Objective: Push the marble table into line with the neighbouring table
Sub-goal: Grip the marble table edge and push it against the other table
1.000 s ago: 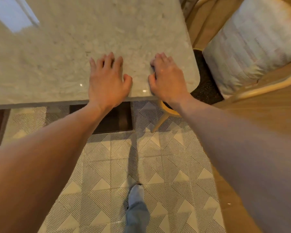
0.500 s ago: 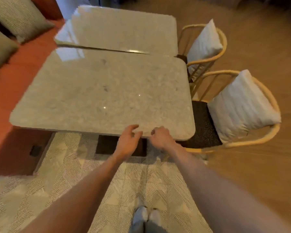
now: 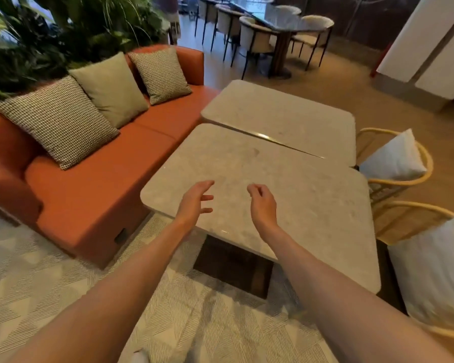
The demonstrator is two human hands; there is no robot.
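Both hands hung above the near part of the marble desk (image 3: 294, 195), neither one touching it as far as the view showed. The left hand (image 3: 194, 199) was released, its fingers (image 3: 206, 186) spread loosely apart and reaching forward, holding nothing. The right hand (image 3: 263, 203) was also empty, but its fingers (image 3: 254, 189) curled inward in a loose half-curl, not clenched.

The marble desk stood directly in front of the person, its dark base (image 3: 233, 268) showing under the near edge on the patterned rug (image 3: 50, 284). Its far edge lay against the neighbouring desk (image 3: 281, 119), with a thin seam between them that looked wider toward the left; the near desk's right edge reached further right than the neighbour's.

An orange sofa (image 3: 95, 195) with cushions ran along the left of both desks. Two rattan chairs (image 3: 404, 179) holding white pillows (image 3: 393, 158) stood just beside the right edges.
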